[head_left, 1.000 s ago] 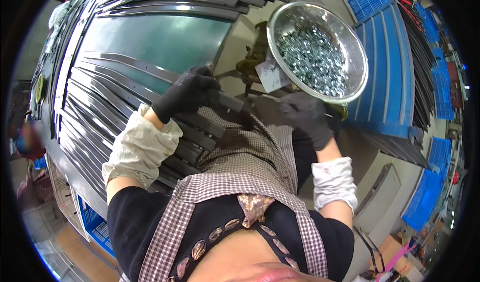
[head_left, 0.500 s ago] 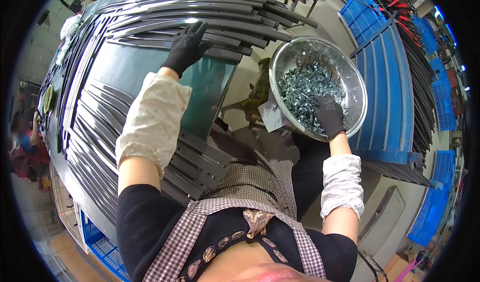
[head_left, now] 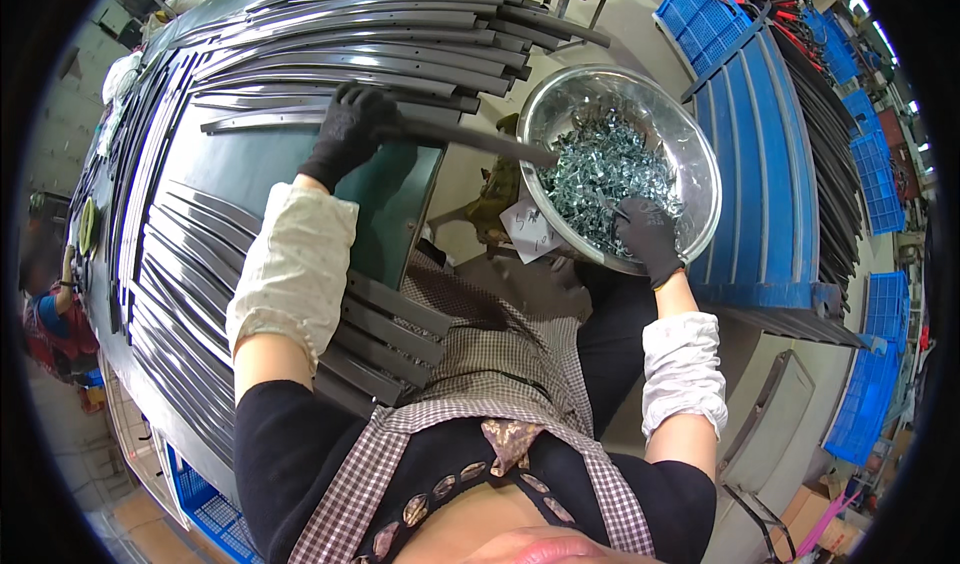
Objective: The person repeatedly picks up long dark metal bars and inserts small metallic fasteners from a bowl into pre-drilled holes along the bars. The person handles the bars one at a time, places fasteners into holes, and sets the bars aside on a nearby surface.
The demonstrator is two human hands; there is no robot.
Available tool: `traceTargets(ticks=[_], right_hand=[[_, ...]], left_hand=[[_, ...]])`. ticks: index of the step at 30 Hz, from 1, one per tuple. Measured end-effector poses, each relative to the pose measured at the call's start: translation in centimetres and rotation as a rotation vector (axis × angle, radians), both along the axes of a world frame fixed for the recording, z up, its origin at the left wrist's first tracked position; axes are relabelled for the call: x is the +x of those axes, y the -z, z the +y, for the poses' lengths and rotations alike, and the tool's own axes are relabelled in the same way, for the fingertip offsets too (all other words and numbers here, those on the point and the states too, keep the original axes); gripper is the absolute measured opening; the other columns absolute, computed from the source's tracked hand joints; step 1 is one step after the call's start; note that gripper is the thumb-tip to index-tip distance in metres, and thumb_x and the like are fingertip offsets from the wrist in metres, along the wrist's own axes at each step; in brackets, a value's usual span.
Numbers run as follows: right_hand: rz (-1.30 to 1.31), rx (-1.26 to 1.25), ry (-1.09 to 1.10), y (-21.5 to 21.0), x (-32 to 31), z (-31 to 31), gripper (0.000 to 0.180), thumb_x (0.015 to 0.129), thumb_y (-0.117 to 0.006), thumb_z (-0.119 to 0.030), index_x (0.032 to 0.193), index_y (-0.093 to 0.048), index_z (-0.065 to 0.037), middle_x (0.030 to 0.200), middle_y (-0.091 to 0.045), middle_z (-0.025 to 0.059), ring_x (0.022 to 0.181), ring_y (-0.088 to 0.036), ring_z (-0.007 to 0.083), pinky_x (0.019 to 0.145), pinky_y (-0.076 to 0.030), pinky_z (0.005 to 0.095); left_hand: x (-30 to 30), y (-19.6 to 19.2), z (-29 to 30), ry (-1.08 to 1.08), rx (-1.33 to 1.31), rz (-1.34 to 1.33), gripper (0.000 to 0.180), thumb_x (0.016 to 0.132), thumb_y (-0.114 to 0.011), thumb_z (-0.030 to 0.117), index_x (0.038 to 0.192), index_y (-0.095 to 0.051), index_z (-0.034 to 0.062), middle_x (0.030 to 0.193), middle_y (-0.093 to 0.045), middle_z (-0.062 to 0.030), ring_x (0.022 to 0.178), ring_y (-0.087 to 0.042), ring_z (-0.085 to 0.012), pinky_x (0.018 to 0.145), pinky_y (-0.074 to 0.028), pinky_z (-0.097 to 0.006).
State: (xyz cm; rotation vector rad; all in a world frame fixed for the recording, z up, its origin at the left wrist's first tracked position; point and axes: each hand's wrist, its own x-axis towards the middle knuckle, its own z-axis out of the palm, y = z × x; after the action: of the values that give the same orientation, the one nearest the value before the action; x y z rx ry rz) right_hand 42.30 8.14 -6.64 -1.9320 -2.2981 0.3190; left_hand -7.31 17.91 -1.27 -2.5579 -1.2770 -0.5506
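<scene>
Here we go: my left hand (head_left: 352, 129), spread on the pile (head_left: 390, 36) before, now curls round one dark strip (head_left: 470, 139), end overlapping the silvery bowl (head_left: 711, 169); my right hand (head_left: 650, 236) stays among shiny pieces (head_left: 610, 164), fingers bent, grip unclear.

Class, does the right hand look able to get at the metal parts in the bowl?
Probably yes: the right hand is inside the open metal bowl, at the small metal parts; a dark strip overlaps only the bowl's left edge.
</scene>
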Motion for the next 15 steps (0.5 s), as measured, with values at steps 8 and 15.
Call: traceTargets(ticks=[8,15], right_hand=[[0.472,0.082,0.132,-3.5,0.2,-0.9,0.019,0.085,-0.067,-0.02,0.091,-0.065,-0.001,0.078,-0.063,0.0177,0.07,-0.062,0.032,0.066,-0.046,0.0418],[0.602,0.008,0.248,-4.5,1.0,-1.9,0.016,0.084,-0.066,-0.018,0.088,-0.066,-0.003,0.073,-0.062,0.0152,0.064,-0.059,0.0286,0.061,-0.046,0.0412]], left_hand=[[0.0,-0.7,-6.9,0.016,-0.161,0.063,0.028,0.085,-0.067,0.014,0.111,-0.06,0.0097,0.101,-0.061,-0.0147,0.085,-0.063,-0.0366,0.07,-0.052,-0.045],[-1.5,-19.9,-4.5,-0.142,0.678,-0.137,0.024,0.094,-0.061,0.026,0.116,-0.064,0.0176,0.092,-0.068,-0.005,0.074,-0.067,-0.0285,0.056,-0.053,-0.04]])
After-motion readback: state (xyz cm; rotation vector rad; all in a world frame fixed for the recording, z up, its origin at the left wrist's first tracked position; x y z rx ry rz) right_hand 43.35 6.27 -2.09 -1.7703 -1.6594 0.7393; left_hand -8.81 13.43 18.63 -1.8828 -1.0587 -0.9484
